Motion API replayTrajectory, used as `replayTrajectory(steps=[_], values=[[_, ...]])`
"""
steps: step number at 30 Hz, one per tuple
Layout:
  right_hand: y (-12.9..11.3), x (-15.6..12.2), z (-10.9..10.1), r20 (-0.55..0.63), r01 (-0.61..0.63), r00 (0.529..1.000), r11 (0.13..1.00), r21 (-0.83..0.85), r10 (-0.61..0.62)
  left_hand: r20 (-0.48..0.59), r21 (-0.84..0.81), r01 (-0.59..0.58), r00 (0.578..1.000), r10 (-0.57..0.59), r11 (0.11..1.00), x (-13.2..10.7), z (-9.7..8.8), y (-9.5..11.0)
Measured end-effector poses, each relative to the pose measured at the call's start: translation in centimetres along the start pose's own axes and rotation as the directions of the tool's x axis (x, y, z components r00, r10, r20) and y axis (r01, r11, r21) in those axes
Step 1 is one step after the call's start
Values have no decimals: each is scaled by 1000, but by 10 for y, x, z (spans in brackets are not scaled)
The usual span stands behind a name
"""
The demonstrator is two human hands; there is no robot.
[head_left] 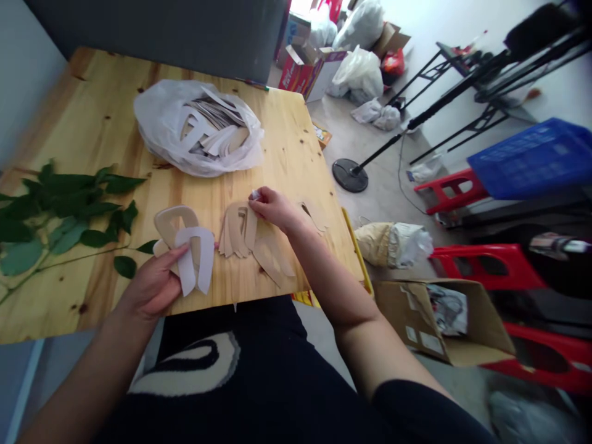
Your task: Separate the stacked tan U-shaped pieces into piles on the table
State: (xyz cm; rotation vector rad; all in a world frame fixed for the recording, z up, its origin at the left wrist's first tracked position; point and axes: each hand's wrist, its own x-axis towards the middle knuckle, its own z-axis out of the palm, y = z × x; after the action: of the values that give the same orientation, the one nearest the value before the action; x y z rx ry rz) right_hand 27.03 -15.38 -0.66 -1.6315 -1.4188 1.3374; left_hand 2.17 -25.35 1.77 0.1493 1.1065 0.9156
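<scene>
My left hand (155, 280) is closed on a white U-shaped cutout (206, 259) with a slot down its middle. Under and behind it are beige cutouts (163, 219) of similar shape, partly hidden. My right hand (276, 209) pinches a small whitish bit (254, 195), too small to name. It is just above the upper edge of a fanned stack of beige U-shaped cutouts (235, 231) on the wooden table (296, 142). More thin beige pieces (275, 256) lie flat beside that stack, below my right wrist.
A white plastic bag (160, 123) full of cutouts sits at the table's far side. Leafy green stems (69, 209) spread over the left. Off the right edge are a black stand (350, 176), a cardboard box (411, 314), red stools (481, 265) and a blue crate (531, 157).
</scene>
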Motion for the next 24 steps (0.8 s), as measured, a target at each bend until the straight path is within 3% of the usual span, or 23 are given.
replayTrajectory(steps=[6, 13, 18, 24], values=[[14, -25, -29, -81, 116, 986, 954, -277, -144, -14, 30, -61, 998, 62, 998, -2, 3, 0], [41, -85, -46, -30, 152, 982, 872, -465, -187, 38, 45, -119, 992, 117, 992, 1, -1, -4], [50, -114, -44, -77, 133, 977, 848, -514, -200, 45, 56, -126, 991, 124, 990, 1, -2, -6], [60, -146, -23, -99, 191, 950, 805, -561, -295, 5, 29, -124, 992, 123, 992, 1, 0, -7]])
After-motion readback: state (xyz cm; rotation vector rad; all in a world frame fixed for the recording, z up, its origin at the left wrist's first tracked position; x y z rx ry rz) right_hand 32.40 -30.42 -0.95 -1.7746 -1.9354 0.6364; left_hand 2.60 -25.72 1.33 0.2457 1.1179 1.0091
